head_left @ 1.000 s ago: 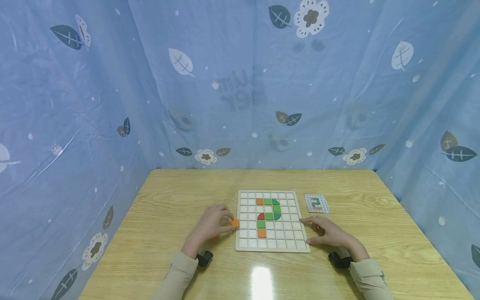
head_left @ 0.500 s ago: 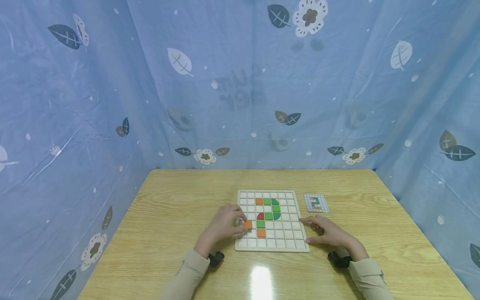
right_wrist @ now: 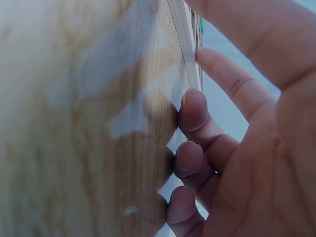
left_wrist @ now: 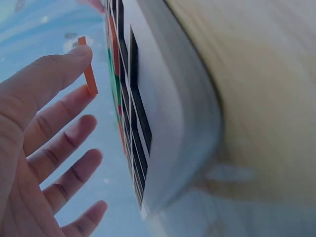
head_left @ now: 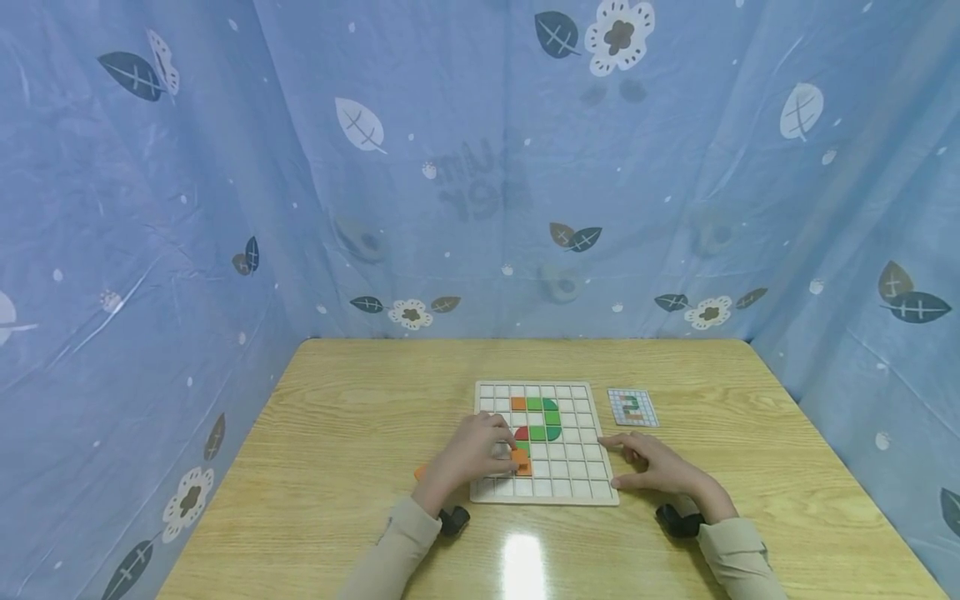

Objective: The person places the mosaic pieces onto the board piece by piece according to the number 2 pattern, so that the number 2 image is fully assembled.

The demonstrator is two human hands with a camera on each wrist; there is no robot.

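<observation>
My left hand (head_left: 472, 450) pinches a square orange tile (left_wrist: 89, 74) by its edges between thumb and forefinger, other fingers spread. It is over the lower left part of the white grid board (head_left: 573, 487), and the held tile overlaps a green tile and an orange tile on the board in the head view. Set in the grid, a curve of orange, green and red tiles (head_left: 537, 433) forms a 2-like shape. At the board's right edge, my right hand (head_left: 660, 465) touches the rim with thumb and forefinger apart; its other fingertips (right_wrist: 190, 158) rest on the tabletop.
A small pattern card (head_left: 633, 407) showing a similar coloured figure on a grid lies right of the board. Another orange piece (head_left: 420, 472) is on the wooden table (head_left: 360, 375), partly behind the left wrist. Blue patterned curtains (head_left: 480, 167) enclose the table's back and sides.
My left hand has carried the orange tile rightward from the board's left edge to the tile figure. An orange piece on the table shows beside the left wrist. The right hand has stayed put.
</observation>
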